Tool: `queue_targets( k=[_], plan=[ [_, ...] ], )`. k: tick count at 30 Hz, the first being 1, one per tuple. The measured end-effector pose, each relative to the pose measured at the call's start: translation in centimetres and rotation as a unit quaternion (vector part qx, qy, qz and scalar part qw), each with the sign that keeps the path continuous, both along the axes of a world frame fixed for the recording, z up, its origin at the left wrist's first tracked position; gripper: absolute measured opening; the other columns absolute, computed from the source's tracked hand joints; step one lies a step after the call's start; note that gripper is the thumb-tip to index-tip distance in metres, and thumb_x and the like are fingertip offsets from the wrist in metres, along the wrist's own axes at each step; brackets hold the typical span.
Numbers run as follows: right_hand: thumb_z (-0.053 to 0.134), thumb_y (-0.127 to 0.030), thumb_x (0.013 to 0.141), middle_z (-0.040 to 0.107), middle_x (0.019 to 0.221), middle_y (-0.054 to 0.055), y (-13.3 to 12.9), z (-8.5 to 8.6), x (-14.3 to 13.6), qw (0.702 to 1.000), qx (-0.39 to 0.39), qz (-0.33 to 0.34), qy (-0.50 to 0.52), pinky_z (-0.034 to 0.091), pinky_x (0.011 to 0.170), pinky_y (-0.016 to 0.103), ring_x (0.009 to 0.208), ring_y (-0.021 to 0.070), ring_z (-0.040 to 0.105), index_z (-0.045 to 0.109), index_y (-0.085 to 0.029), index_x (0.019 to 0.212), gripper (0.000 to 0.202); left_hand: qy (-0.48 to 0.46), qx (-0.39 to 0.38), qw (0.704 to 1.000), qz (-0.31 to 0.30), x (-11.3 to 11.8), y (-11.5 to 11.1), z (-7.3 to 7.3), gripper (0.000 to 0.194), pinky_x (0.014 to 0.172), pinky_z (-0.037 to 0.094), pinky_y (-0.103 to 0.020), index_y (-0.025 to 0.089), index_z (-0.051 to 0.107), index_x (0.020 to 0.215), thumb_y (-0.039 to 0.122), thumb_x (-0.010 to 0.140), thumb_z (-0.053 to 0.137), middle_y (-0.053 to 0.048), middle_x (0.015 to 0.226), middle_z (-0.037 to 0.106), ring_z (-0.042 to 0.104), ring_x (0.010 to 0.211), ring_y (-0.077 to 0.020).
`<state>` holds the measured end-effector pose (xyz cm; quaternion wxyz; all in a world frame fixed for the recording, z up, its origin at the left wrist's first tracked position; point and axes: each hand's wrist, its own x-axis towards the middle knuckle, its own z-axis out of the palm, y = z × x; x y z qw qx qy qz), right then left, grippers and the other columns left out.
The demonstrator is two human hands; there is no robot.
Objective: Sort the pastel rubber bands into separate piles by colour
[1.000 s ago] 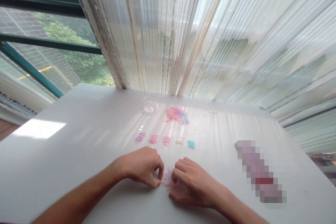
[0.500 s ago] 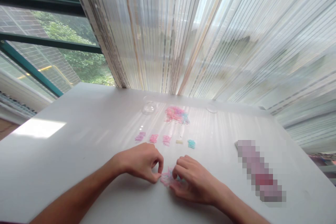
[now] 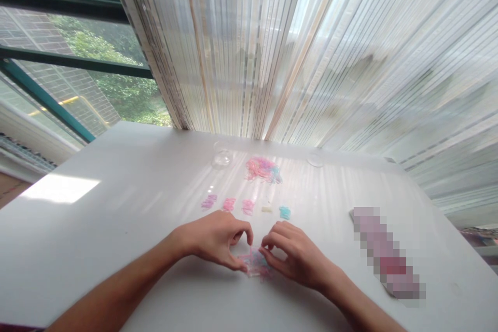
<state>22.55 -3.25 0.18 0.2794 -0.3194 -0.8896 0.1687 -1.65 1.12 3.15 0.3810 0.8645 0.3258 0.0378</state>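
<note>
Between my hands lies a small loose pile of pink, blue and pale elastic bands [image 3: 254, 271] on the white table. My left hand [image 3: 218, 238] rests at the pile's left side, thumb low at its edge and forefinger raised above, with a gap between them. A thin pink strand shows just below that forefinger; whether it touches the finger I cannot tell. On the right, my right hand [image 3: 298, 254] pinches a pink elastic band at the pile's upper edge, thumb and forefinger together. Its other fingers are curled.
Beyond my hands runs a row of sorted bands: purple [image 3: 209, 202], pink [image 3: 229, 204], lighter pink [image 3: 248, 207], pale yellow [image 3: 266, 209] and turquoise [image 3: 285, 212]. Behind are a mixed heap [image 3: 263, 169], a clear container [image 3: 223, 157] and a clear lid [image 3: 315, 160]. A blurred-out object [image 3: 385, 254] lies right.
My left thumb and forefinger have parted and moved right over the pile. My right hand has lifted slightly and closed its fingertips at the pile's upper edge.
</note>
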Motion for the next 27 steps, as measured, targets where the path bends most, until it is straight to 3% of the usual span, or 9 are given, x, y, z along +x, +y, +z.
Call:
queue_targets(
  k=[3, 7, 13, 21, 27],
  plan=[
    [0.055, -0.018, 0.095, 0.061, 0.075, 0.002, 0.6, 0.5, 0.9, 1.0, -0.009, -0.013, -0.01, 0.039, 0.063, 0.027, 0.067, 0.0153, 0.053, 0.059, -0.02, 0.084, 0.012, 0.03, -0.007, 0.999, -0.014, 0.3, -0.1, -0.2, 0.038, 0.053, 0.032, -0.018, 0.022, 0.069, 0.095, 0.034, 0.064, 0.088, 0.009, 0.061, 0.057, 0.051, 0.054, -0.009],
    [0.056, -0.017, 0.093, 0.06, 0.073, 0.001, 1.1, 1.1, 1.8, 0.999, -0.019, -0.022, -0.026, 0.038, 0.062, 0.027, 0.066, 0.0148, 0.052, 0.057, -0.02, 0.081, 0.012, 0.048, 0.003, 0.999, -0.017, 0.7, -0.5, -0.6, 0.037, 0.055, 0.034, -0.019, 0.022, 0.069, 0.091, 0.034, 0.064, 0.09, 0.008, 0.065, 0.064, 0.057, 0.056, -0.01],
    [0.055, -0.014, 0.089, 0.06, 0.074, 0.001, 1.0, 1.1, 1.5, 0.999, -0.04, -0.007, -0.025, 0.039, 0.063, 0.026, 0.067, 0.0145, 0.053, 0.058, -0.02, 0.082, 0.01, 0.024, 0.01, 1.0, -0.012, 0.9, -0.8, -0.9, 0.027, 0.055, 0.036, -0.018, 0.021, 0.07, 0.083, 0.028, 0.066, 0.089, 0.008, 0.064, 0.066, 0.06, 0.057, -0.0095],
    [0.055, -0.013, 0.089, 0.062, 0.075, 0.001, 1.0, 0.7, 1.7, 0.997, -0.057, -0.007, -0.041, 0.041, 0.064, 0.027, 0.067, 0.0147, 0.054, 0.061, -0.02, 0.083, 0.011, 0.009, -0.014, 1.0, 0.012, 0.5, -0.3, -0.7, 0.033, 0.053, 0.037, -0.018, 0.021, 0.071, 0.099, 0.028, 0.07, 0.085, 0.008, 0.062, 0.067, 0.06, 0.054, -0.0107],
    [0.057, -0.014, 0.09, 0.063, 0.075, 0.001, 1.0, 0.7, 1.5, 0.994, -0.083, -0.005, -0.07, 0.041, 0.064, 0.027, 0.068, 0.0149, 0.056, 0.064, -0.019, 0.085, 0.009, 0.013, -0.029, 0.999, 0.001, 0.5, -0.5, -0.3, 0.024, 0.054, 0.039, -0.017, 0.022, 0.075, 0.092, 0.027, 0.07, 0.085, 0.007, 0.061, 0.068, 0.063, 0.055, -0.0103]
  ],
)
